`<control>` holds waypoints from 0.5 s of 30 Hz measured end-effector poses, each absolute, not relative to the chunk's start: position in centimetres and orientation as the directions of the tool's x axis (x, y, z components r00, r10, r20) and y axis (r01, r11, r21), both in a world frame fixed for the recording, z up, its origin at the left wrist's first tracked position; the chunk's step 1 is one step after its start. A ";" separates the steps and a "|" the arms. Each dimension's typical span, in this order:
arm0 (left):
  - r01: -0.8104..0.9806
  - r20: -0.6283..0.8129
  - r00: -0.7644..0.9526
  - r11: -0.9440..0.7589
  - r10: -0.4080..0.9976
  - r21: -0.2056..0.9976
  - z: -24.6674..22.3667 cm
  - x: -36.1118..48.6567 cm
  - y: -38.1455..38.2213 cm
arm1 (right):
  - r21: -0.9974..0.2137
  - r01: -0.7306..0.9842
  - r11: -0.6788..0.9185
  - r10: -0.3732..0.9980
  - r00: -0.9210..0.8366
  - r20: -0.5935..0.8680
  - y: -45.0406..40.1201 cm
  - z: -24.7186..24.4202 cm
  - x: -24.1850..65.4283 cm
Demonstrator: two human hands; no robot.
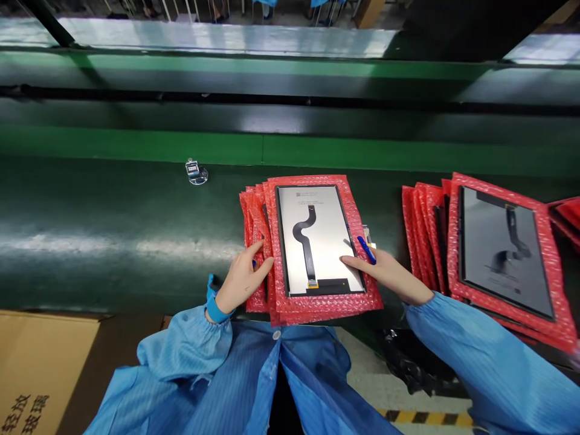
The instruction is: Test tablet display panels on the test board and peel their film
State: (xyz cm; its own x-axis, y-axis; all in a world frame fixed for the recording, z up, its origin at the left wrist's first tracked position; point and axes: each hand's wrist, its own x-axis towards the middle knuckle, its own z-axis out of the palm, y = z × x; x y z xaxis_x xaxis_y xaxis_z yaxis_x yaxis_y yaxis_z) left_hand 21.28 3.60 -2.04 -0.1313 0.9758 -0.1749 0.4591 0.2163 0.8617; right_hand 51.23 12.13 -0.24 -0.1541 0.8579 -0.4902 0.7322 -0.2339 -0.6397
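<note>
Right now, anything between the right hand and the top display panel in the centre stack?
Nothing visible. A fingertip of the right hand lies over the display panel; the red bubble wrap shows around its edges, not across its face.

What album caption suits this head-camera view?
Left hand and right hand at a display panel on red bubble-wrap sleeves, green worktop beneath.

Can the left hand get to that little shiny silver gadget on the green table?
Probably yes: only green tabletop seems to lie between the left hand, by the red bubble-wrap pouches, and the silver gadget, though it may need to stretch forward.
</note>
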 end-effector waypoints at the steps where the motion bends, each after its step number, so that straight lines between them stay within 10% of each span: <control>1: 0.478 -0.183 -0.127 0.222 0.975 0.850 -1.9 21.4 3.7 | -0.647 0.728 -0.227 0.863 -0.157 -0.480 12.1 -0.1 51.1; 15: 0.365 -0.136 -0.103 0.165 0.985 0.916 -3.2 22.3 4.2 | -0.797 0.346 -0.495 0.781 -0.226 -0.583 8.0 1.4 49.9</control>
